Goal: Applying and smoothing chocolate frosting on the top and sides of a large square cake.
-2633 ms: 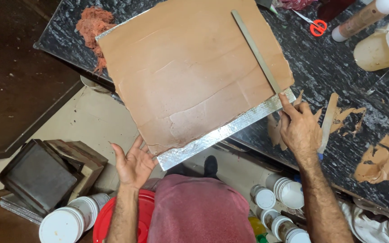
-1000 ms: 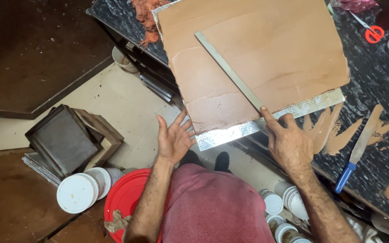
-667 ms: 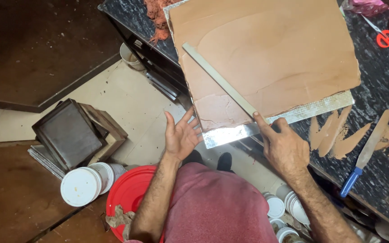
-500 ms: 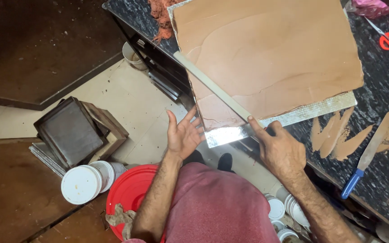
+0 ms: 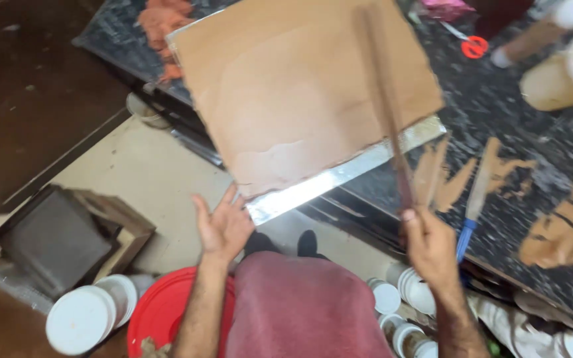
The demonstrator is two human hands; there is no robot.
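1. Gripped in the right hand [image 5: 430,248], at about 4 o'clock in the head view, is the near end of a long thin ruler [image 5: 387,109]; the fingers are closed round it, and the ruler, blurred, runs up and slightly left across the leather sheet toward 12 o'clock
2. Left hand [image 5: 222,225], near 7 o'clock, is open with fingers spread, holding nothing; its fingertips lie just beside the near left corner of the silvery board, and I cannot tell whether they touch it
3. Tan leather sheet [image 5: 300,93] fills the upper centre, lying flat and turned at an angle on a shiny metal-faced board [image 5: 339,176], whose bright edge shows along the sheet's near side and overhangs the table edge
4. Dark speckled table [image 5: 518,113] runs from 12 to 4 o'clock; on it, at 3 o'clock, lie tan leather scraps [image 5: 565,229] and a blue-handled tool [image 5: 472,205] just right of the ruler hand
5. Red-handled scissors [image 5: 473,46] sit at 1 o'clock, with a yellowish container [image 5: 565,76] at 2 o'clock
6. Below the table, at 8 o'clock, a dark square box [image 5: 54,238] rests on the pale floor, with white round lids [image 5: 81,318] and a red bucket [image 5: 150,315] near 7 o'clock
7. More white tubs [image 5: 406,298] cluster at 5 o'clock beside the person's dark red lap [image 5: 300,308]
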